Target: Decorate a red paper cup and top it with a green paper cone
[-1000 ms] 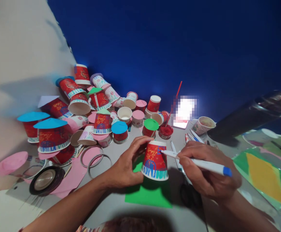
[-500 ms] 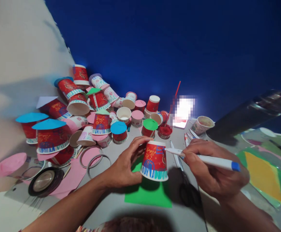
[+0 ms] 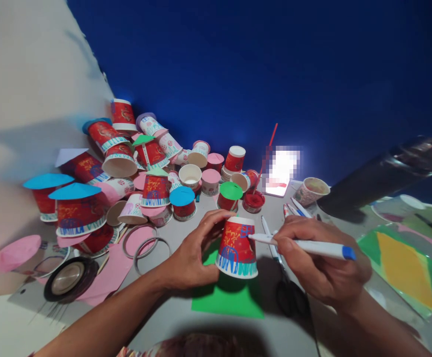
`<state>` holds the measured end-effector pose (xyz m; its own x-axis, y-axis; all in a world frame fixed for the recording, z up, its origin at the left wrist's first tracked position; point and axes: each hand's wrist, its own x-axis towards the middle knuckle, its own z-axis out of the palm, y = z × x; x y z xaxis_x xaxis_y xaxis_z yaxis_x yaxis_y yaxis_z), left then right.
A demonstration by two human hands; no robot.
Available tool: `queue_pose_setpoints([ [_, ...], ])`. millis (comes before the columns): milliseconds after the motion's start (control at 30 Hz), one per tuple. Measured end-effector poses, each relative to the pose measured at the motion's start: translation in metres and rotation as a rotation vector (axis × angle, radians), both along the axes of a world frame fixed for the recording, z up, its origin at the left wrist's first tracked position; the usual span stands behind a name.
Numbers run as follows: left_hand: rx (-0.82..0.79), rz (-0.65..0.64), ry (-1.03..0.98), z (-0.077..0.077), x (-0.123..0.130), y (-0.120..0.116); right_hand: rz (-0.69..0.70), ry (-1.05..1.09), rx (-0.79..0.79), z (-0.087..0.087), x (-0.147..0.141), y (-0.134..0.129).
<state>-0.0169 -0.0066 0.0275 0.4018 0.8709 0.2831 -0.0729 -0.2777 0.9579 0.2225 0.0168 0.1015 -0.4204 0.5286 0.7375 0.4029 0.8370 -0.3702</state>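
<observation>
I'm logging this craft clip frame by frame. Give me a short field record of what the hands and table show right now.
left hand: steadies an upturned red paper cup
right hand: holds a white marker, tip on the cup's side
under cup: green paper sheet
cup marks: blue drawing near rim and base
left of hands: pile of decorated cups, tape roll
right of hands: scissors, spare pens

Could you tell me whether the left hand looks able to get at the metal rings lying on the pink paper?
Probably yes: the rings lie in the open just beside the left hand, nothing between them. But its fingers are holding the red cup, so it would have to let go first.
</observation>
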Motion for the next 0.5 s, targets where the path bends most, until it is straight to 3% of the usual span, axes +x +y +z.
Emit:
queue_pose_setpoints([
  [200,-0.013,0.008,0.001,0.001,0.0,0.0,0.012,0.042,-0.016,-0.008,0.002,0.0],
  [367,-0.023,0.024,-0.033,0.0,0.001,0.0,-0.105,0.293,-0.068,-0.015,0.007,0.003],
  [500,0.029,0.061,0.009,-0.002,0.0,0.0,-0.123,0.125,-0.093,-0.014,0.004,0.01],
])
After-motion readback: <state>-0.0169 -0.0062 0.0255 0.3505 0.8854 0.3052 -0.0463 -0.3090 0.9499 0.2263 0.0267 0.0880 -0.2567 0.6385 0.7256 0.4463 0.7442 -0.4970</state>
